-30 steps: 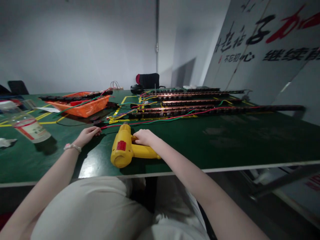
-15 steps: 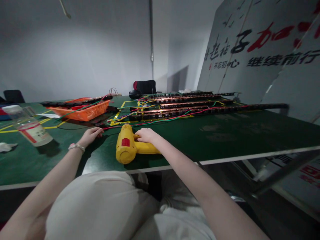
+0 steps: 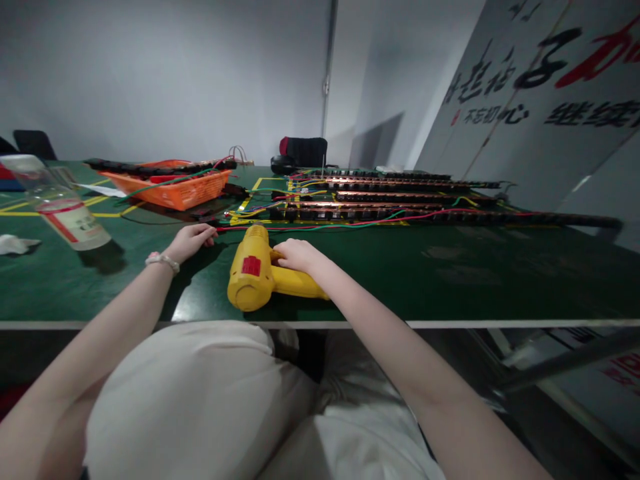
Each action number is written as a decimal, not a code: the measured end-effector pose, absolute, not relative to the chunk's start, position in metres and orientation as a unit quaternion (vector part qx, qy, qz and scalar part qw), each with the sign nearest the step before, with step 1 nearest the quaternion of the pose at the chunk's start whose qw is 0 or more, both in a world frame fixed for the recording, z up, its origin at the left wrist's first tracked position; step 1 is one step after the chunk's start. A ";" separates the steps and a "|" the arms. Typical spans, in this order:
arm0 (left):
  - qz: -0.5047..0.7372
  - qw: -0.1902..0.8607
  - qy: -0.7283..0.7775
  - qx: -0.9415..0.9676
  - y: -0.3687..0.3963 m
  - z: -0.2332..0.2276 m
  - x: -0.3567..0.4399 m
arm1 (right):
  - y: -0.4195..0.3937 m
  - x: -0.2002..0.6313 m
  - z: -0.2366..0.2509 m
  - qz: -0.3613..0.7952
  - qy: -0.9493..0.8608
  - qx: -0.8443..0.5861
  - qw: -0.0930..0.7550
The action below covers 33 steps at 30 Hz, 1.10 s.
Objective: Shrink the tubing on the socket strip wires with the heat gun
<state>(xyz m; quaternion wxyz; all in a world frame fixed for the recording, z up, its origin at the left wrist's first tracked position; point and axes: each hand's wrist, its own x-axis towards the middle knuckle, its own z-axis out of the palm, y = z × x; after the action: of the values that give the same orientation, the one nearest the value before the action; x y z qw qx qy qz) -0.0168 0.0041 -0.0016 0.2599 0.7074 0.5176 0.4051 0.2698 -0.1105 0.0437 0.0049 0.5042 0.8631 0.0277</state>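
A yellow heat gun (image 3: 250, 277) lies on its side on the green table, with its nozzle pointing away from me toward the wires. My right hand (image 3: 296, 255) is closed round its handle near the trigger; the fingertips are partly hidden. To the left of the nozzle, my left hand (image 3: 193, 241) rests low over the table, its fingers pinched on the end of a red wire (image 3: 235, 229). This wire runs right beside a green wire (image 3: 320, 227), along the front of several long black strips with copper-coloured bars (image 3: 345, 207).
An orange basket (image 3: 183, 192) holding another black strip stands behind my left hand. At the left are a clear labelled bottle (image 3: 73, 217) and a crumpled white tissue (image 3: 15, 244). A black-and-red object (image 3: 305, 152) sits at the back. The table's front edge (image 3: 475, 324) is close to my body.
My view has turned and levelled, so the table's front edge now looks straight. Both hands and the heat gun keep nearly the same places relative to the wires.
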 end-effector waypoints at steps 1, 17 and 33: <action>0.403 0.259 0.517 0.709 0.004 -0.001 -0.016 | -0.110 0.265 0.043 0.028 0.866 0.500 0.003; 0.389 0.251 0.536 0.706 -0.004 0.005 -0.018 | -0.101 0.209 0.035 0.047 0.898 0.431 -0.073; 0.432 0.304 0.528 0.665 0.004 0.005 -0.008 | -0.104 0.260 0.044 0.011 0.873 0.487 0.003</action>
<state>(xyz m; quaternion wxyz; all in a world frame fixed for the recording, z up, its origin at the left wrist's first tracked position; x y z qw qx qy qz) -0.0084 0.0037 0.0053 0.3036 0.6651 0.5280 0.4320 0.2599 -0.1035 0.0438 0.0029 0.4873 0.8732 0.0109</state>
